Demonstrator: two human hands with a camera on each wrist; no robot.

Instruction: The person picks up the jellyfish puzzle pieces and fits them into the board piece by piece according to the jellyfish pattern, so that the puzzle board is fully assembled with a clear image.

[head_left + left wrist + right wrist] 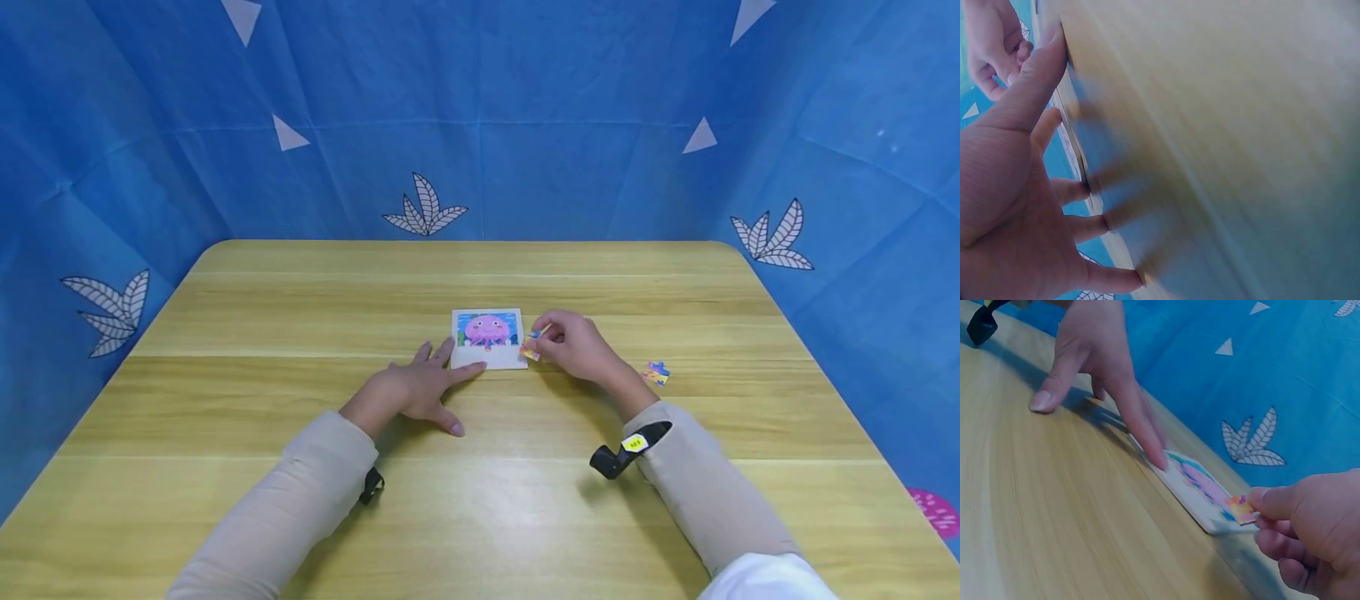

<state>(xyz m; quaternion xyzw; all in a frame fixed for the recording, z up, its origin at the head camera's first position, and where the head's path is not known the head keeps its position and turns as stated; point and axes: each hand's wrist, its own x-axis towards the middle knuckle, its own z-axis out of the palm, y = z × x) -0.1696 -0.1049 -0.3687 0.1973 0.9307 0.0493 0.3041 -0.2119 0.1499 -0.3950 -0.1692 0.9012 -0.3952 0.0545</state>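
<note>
A small white-framed jigsaw puzzle board lies on the table, its upper part filled with a pink jellyfish picture and its lower strip bare white. My left hand rests with spread, straight fingers at the board's left and front edge, a finger touching the frame. Between thumb and fingertips, my right hand pinches a yellow and orange puzzle piece at the board's right edge. In the left wrist view the left hand is seen from the palm side, with the right hand beyond.
Another loose puzzle piece, blue and yellow, lies on the wooden table to the right of the board, near the right wrist. A blue cloth with white leaf and triangle prints hangs behind and at both sides.
</note>
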